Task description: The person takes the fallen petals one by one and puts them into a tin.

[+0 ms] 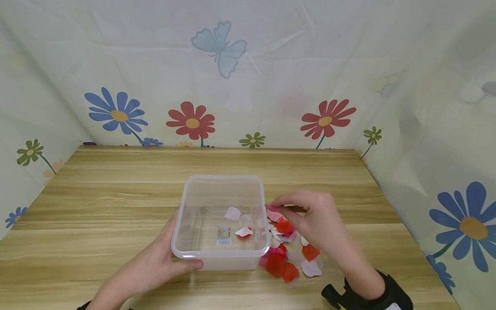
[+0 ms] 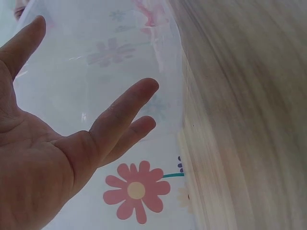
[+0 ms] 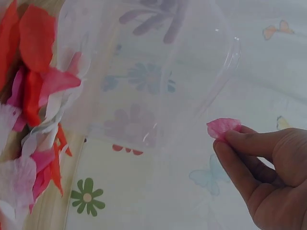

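Note:
A clear plastic box [image 1: 221, 254], its top uncovered, stands on the table. My left hand [image 1: 155, 265] holds its left front corner, thumb across the front wall; the left wrist view shows the fingers spread against the wall. Between thumb and fingertips my right hand [image 1: 315, 215] pinches a pink petal [image 3: 223, 128], near the box's right rim. Inside the box are a pale petal [image 1: 232, 214] and a white petal [image 1: 243, 231] over a red one. A small clear rectangular patch [image 1: 224, 234] shows at the bottom. A pile of petals [image 1: 276, 265], red, pink and white, lies right of the box.
The wood-grain table [image 1: 128, 181] is bounded by a pale curtain [image 1: 271, 86] printed with flowers and butterflies, at the back and both sides. A black wrist strap [image 1: 391, 292] with a camera sits on my right wrist.

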Demonstrator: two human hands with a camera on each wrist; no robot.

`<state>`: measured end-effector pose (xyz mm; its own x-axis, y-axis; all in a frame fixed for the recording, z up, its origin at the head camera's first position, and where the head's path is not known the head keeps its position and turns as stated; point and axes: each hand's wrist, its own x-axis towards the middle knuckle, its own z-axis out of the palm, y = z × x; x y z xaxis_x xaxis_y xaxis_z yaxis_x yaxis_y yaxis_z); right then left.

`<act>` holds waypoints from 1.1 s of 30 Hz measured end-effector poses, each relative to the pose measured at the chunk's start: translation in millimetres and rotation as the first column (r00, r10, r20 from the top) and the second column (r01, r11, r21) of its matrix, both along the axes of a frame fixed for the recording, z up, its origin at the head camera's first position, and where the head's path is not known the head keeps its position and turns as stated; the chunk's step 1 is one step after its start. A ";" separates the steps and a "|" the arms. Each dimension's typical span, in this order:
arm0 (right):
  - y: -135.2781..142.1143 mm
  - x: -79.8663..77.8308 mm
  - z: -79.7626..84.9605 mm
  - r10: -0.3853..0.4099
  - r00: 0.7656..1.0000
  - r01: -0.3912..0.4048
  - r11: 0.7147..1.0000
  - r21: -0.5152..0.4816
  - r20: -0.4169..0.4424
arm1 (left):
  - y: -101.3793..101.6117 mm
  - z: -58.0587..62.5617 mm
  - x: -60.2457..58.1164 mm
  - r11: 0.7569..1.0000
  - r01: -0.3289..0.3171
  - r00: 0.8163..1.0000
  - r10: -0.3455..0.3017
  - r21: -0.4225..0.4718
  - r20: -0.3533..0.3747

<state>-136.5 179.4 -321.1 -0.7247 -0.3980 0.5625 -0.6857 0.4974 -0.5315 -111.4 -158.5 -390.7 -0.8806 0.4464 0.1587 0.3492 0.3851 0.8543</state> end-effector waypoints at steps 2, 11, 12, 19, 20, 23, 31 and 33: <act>-4.5 2.7 0.3 0.046 0.999 -0.046 0.999 -0.024 -0.003 | -0.2 -0.8 0.0 1.000 0.001 1.000 -0.001 0.003 0.001; -22.5 8.5 -5.9 0.146 0.989 -0.146 0.989 -0.019 0.014 | 4.0 9.9 4.3 1.000 0.006 1.000 -0.006 0.022 0.007; -23.4 8.8 -6.8 0.144 0.990 -0.144 0.990 -0.005 0.007 | 4.9 12.2 5.4 0.999 0.011 1.000 -0.011 0.031 0.005; -26.4 8.4 -10.3 0.139 0.990 -0.138 0.990 0.042 -0.034 | 3.9 7.7 4.4 0.999 0.012 1.000 -0.013 0.042 0.017; -26.4 8.4 -10.3 0.137 0.990 -0.135 0.990 0.046 -0.041 | 3.1 5.6 3.5 0.999 0.010 1.000 -0.011 0.038 0.021; -25.6 8.5 -9.5 0.132 0.988 -0.129 0.990 0.049 -0.079 | 1.5 2.0 1.5 0.999 0.011 0.999 -0.013 0.038 0.038; -16.4 8.5 -3.6 0.068 0.991 -0.065 0.997 0.032 -0.115 | 1.5 2.9 0.8 0.999 0.011 0.998 -0.014 0.042 0.062; -12.6 8.5 -3.7 0.041 0.994 -0.035 0.998 0.055 -0.099 | 1.6 3.0 0.6 0.999 0.007 0.998 -0.009 0.036 0.061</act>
